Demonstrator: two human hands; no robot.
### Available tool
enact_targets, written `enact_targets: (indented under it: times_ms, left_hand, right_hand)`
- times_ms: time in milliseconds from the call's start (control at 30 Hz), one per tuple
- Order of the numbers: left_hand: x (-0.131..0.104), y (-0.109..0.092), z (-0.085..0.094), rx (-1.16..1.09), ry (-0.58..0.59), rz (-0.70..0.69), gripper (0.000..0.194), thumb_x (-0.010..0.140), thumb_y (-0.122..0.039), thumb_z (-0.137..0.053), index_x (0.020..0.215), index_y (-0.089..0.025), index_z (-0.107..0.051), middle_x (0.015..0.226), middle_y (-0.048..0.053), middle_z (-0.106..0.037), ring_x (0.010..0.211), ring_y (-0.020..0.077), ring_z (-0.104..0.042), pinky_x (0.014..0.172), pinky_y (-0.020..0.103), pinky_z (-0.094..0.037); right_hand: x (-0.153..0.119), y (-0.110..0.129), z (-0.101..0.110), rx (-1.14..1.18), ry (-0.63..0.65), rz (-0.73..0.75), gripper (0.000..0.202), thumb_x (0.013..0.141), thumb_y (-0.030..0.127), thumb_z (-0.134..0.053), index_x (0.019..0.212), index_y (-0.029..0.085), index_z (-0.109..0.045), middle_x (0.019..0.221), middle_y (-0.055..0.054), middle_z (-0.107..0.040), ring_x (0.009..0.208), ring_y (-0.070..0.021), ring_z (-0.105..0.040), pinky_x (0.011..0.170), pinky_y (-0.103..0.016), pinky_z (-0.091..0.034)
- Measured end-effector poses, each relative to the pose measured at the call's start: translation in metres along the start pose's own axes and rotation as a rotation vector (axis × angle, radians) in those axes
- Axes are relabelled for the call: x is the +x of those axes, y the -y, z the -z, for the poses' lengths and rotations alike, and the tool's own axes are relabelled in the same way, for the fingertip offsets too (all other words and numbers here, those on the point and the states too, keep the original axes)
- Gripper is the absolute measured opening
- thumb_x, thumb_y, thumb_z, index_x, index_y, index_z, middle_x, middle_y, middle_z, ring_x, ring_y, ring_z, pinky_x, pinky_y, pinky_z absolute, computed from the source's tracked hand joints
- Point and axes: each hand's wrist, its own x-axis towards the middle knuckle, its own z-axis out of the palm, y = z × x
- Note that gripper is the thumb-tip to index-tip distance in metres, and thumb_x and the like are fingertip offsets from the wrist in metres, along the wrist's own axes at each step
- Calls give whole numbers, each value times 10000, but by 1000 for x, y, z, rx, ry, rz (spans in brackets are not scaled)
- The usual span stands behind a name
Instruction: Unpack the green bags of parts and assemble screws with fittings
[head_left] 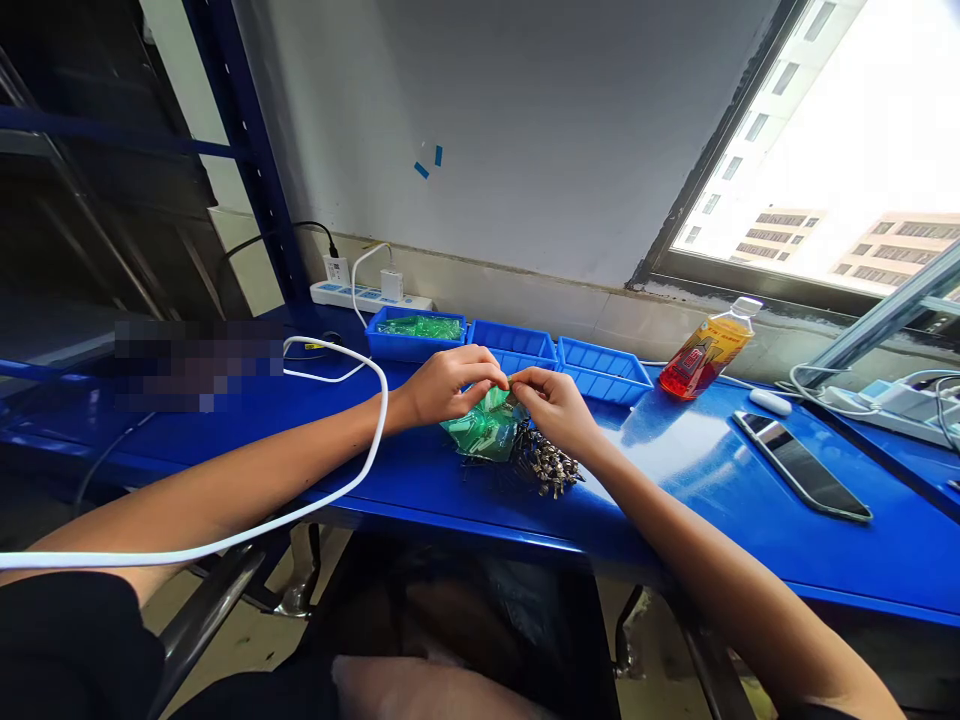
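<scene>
My left hand (454, 385) and my right hand (555, 405) meet fingertip to fingertip above the blue table (420, 460). Both are closed in a pinch. Whatever sits between the fingertips is too small and too covered to name. Right under the hands lies a heap of shiny green see-through plastic pieces (484, 430). Against its right side, below my right hand, is a tangled pile of small metal parts (553, 468), dark toward the heap and brassy at the front.
Three blue bins line the back: the left bin (375, 345) holds green pieces, beside a middle bin (517, 335) and a right bin (604, 370). A drink bottle (701, 355) and a phone (802, 465) are at right. A white cable (375, 445) crosses over my left arm.
</scene>
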Motion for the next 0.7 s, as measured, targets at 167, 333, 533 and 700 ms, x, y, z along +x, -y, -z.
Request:
enact_targets:
  times_ms: [167,333,533,700]
  left_hand:
    - [1,0,0,2,3,8,202,845,-143,-438,799,-169,-634,789,40,-638,754,122,-583,710,235,-480]
    - [1,-2,0,-8,-19,-2,191,841,-143,-450,762,-172,-621,763,35,-637,737,118,-580,694,230,-479]
    - [1,-3,-1,-56,-23,50,155,840,-164,-450,754,-165,-579,745,31,-628,698,111,-567,659,226,-474]
    - [0,-4,-2,-73,-16,169,97,827,-194,-467,810,-161,-556,757,21,-615,648,95,-540,615,211,-463]
  right_hand:
    - [0,2,-1,-26,3,-19,210,734,250,-451,693,138,-625,544,30,-496,465,-65,-360,439,-204,-262]
    - [0,2,0,-1,16,-8,184,730,279,-479,658,149,-588,522,47,-463,447,-56,-337,429,-203,-253]
    - [1,2,1,35,24,2,178,707,308,-508,641,155,-569,532,46,-478,463,-58,-364,452,-207,-292]
    - [1,1,1,39,25,-34,169,704,302,-519,673,149,-585,549,39,-509,466,-61,-381,457,-211,-304]
